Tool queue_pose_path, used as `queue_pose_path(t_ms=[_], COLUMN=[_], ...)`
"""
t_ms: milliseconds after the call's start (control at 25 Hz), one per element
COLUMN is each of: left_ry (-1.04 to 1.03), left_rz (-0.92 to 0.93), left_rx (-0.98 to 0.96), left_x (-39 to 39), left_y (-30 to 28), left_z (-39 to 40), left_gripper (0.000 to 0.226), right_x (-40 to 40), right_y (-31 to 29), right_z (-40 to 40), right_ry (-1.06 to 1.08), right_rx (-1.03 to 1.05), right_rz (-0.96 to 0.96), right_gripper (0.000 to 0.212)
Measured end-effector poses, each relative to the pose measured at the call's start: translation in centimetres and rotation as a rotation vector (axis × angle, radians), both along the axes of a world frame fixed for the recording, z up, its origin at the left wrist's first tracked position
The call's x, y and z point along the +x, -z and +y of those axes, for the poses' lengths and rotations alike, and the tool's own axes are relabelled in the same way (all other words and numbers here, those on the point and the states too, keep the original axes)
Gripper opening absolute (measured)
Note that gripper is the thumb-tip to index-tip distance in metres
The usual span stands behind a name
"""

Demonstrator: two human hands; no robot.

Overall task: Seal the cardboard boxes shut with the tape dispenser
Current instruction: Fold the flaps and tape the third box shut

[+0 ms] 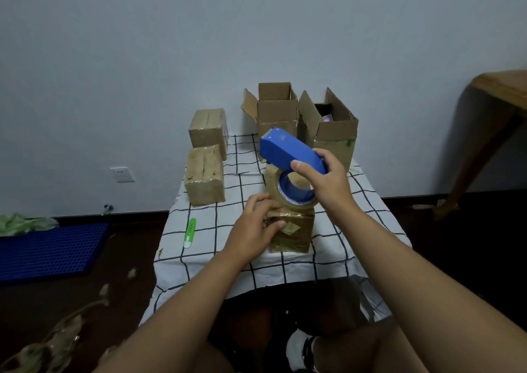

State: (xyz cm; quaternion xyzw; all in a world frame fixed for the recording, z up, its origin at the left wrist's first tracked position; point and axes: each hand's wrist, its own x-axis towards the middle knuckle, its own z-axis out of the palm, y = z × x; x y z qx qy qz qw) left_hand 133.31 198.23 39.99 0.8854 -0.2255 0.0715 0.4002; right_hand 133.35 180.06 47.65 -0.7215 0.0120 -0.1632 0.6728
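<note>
A small cardboard box (296, 234), wrapped in brown tape, stands near the front of the checked tablecloth (216, 221). My left hand (256, 224) holds its left top edge, fingers curled over it. My right hand (325, 179) grips the blue tape dispenser (288, 150) by its handle, tilted above the box, its roll of clear-brown tape (288, 193) touching the box top. Two taped boxes lie at the left, one nearer (204, 176) and one farther back (208, 129). Two open boxes stand at the back, one in the middle (275, 110) and one on the right (333, 127).
A green utility knife (189, 233) lies on the cloth left of the held box. A blue plastic mat (48, 251) and scraps of used tape (54, 341) lie on the dark floor at the left. A wooden table (496, 110) stands at the right.
</note>
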Motion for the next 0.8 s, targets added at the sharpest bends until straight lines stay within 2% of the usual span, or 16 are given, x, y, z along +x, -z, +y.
queue_pose_path(t_ms=[80, 200, 320, 520, 680, 800], left_ry=[-0.004, 0.009, 0.01, -0.111, -0.135, -0.059], left_rz=[-0.011, -0.14, -0.187, -0.466, -0.429, -0.464], left_rx=[0.039, 0.139, 0.114, 0.186, 0.21, 0.286], left_x=[0.2, 0.7, 0.7, -0.1, 0.7, 1.0], left_y=[0.1, 0.1, -0.4, 0.0, -0.5, -0.8], left_z=[0.4, 0.3, -0.9, -2.8, -2.8, -2.3], left_gripper=[0.035, 0.038, 0.026, 0.008, 0.013, 0.02], right_x=[-0.3, -0.6, -0.9, -1.2, -1.2, -1.4], right_y=[0.6, 0.2, -0.7, -1.4, -0.9, -0.6], right_z=[0.6, -0.5, -2.8, -4.6, -5.1, -5.5], right_ry=[-0.042, 0.011, 0.135, 0.162, 0.153, 0.165], right_rx=[-0.043, -0.063, 0.03, 0.047, 0.048, 0.056], right_rz=[0.007, -0.006, -0.039, -0.08, -0.082, -0.083], right_gripper=[0.041, 0.04, 0.038, 0.039, 0.037, 0.034])
